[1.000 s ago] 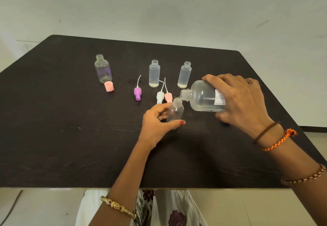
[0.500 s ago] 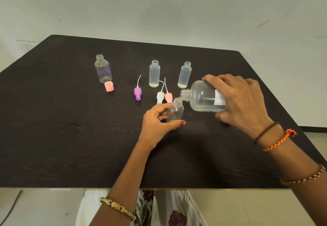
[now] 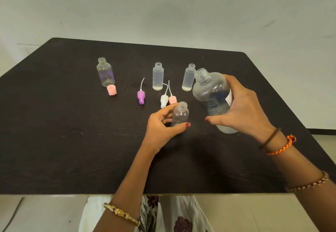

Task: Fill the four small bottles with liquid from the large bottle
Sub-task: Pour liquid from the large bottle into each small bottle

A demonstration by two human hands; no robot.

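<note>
Right hand [image 3: 243, 111] grips the large clear plastic bottle [image 3: 211, 93], neck tilted up and to the left, above the dark tabletop [image 3: 54, 140]. Left hand [image 3: 161, 128] holds a small clear open bottle [image 3: 180, 114] upright betw. thumb & fingers, just beside the large one.

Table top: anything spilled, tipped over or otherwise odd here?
No spill shows on the table. The purple nozzle cap lies on its side among the loose caps, which fits mid-filling. All small bottles stand upright.
</note>
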